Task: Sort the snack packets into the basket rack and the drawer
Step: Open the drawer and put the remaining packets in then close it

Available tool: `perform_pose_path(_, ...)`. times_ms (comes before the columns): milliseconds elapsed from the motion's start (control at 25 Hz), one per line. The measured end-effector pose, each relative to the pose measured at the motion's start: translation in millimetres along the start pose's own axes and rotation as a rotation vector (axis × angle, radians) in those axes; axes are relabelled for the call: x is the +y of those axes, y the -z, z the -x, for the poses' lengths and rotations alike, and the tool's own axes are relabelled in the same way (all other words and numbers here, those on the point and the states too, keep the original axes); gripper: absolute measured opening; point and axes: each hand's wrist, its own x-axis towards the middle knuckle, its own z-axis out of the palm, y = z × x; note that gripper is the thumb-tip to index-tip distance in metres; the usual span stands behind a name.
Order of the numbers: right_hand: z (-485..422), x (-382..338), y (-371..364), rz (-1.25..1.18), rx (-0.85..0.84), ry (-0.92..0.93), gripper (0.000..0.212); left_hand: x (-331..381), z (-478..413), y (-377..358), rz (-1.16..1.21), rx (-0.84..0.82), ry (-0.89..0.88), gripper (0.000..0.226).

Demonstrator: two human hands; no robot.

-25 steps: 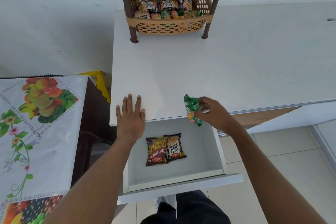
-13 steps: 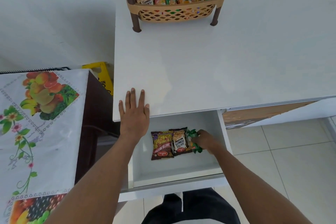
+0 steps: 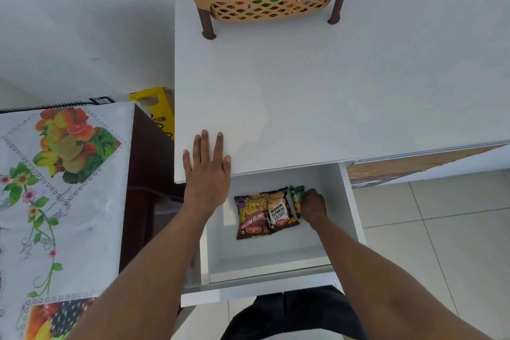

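Note:
The white drawer [image 3: 276, 262] is pulled out under the white counter. Inside it lie a dark Khatta Meetha packet [image 3: 251, 217] and a salted peanuts packet [image 3: 280, 211] side by side. My right hand [image 3: 313, 205] is down in the drawer, fingers closed on a green packet [image 3: 296, 197] set against the right edge of the peanuts packet. My left hand [image 3: 207, 168] rests flat on the counter's front edge, fingers spread, holding nothing. The tan basket rack [image 3: 271, 1] at the counter's far side holds several packets.
A side table with a fruit-print cloth [image 3: 58, 188] stands to the left. A yellow caution sign [image 3: 156, 110] sits between it and the white counter [image 3: 331, 91]. Tiled floor lies to the right of the drawer.
My right hand carried the green packet from above the counter's edge down into the drawer, beside the peanuts packet. The left hand stayed put on the counter.

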Motion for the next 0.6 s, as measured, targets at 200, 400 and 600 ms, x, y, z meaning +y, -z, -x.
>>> perform_pose_path(200, 11, 1, 9, -0.016, -0.048, 0.034, 0.049, -3, -6, -2, -0.008, -0.054, 0.009, 0.062)
perform_pose_path(400, 31, 5, 24, -0.024, -0.015, 0.119, 0.052, -4, -9, 0, 0.015, -0.1, 0.012, 0.063)
perform_pose_path(600, 72, 9, 28, 0.25, 0.1, 0.381, 0.046, 1, -7, 7, 0.014, -0.148, 0.028, 0.063)
